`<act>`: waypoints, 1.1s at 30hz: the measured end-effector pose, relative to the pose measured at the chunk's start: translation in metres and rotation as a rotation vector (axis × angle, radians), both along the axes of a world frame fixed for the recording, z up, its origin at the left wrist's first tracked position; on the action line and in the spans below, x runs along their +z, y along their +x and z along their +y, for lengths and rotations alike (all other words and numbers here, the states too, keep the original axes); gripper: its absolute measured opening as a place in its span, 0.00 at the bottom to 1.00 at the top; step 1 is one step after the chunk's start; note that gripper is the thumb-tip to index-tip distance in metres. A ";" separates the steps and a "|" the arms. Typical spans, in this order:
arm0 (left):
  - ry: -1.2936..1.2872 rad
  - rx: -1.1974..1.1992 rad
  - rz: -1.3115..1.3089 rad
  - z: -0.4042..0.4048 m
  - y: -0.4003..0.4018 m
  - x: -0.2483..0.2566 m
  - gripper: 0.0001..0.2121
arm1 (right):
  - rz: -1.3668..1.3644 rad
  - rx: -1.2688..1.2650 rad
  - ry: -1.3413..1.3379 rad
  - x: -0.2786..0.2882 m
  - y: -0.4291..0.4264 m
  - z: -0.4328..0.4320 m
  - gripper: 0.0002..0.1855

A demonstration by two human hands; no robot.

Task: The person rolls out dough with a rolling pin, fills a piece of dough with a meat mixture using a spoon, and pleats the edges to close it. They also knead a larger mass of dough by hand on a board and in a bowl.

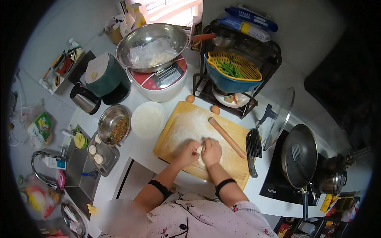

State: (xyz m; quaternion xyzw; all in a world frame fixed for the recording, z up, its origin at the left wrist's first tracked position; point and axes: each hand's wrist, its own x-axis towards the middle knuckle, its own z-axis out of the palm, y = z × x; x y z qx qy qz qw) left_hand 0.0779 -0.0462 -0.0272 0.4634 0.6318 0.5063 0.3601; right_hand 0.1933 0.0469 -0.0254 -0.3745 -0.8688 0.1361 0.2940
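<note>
My left hand (189,152) and my right hand (211,151) meet over a floured wooden cutting board (178,128), pinching a small piece of white dough (199,149) between them. More dough shows just below, partly hidden by the hands. A wooden rolling pin (227,137) lies slanted on the board to the right. Left of the board are a plate of white flour (148,120) and a steel bowl (104,123) holding minced filling (120,129). Several round filled dough pieces (98,158) rest on a metal tray (110,162) beneath the bowl's edge.
A cleaver (254,145) lies by the board's right edge, near a glass lid (279,119) and a frying pan (299,154). Two eggs (215,109) sit behind the board. A rice cooker (160,92) bears a large steel basin (151,67). The sink (78,172) is at left.
</note>
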 end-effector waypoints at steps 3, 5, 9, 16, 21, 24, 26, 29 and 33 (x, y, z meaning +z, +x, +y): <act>-0.105 0.105 0.237 0.002 0.003 -0.011 0.14 | -0.015 -0.024 0.003 0.008 -0.009 0.009 0.07; -0.125 0.161 0.291 0.000 0.005 -0.001 0.11 | -0.052 -0.043 -0.056 0.004 -0.010 0.010 0.07; -0.096 0.135 0.079 -0.002 0.002 0.002 0.08 | 0.076 -0.153 -0.806 0.033 -0.010 0.013 0.26; 0.020 -0.180 0.577 0.009 -0.014 0.028 0.08 | -0.111 -0.329 -0.439 0.026 -0.019 -0.013 0.22; -0.003 -0.055 0.403 0.002 -0.015 0.029 0.07 | -0.108 -0.193 0.093 0.013 -0.019 -0.001 0.12; -0.313 -0.016 0.394 0.002 -0.017 0.006 0.08 | -0.240 -0.189 0.073 0.012 -0.026 0.011 0.15; -0.525 -0.051 -0.043 0.009 -0.016 0.005 0.11 | -0.200 -0.320 -0.093 0.010 -0.029 0.004 0.19; -0.397 -0.062 0.043 0.013 -0.017 0.000 0.09 | -0.137 -0.450 -0.541 0.043 -0.028 -0.003 0.29; -0.022 -0.197 0.354 0.019 -0.027 0.024 0.07 | -0.196 -0.470 -0.703 0.069 -0.030 -0.018 0.32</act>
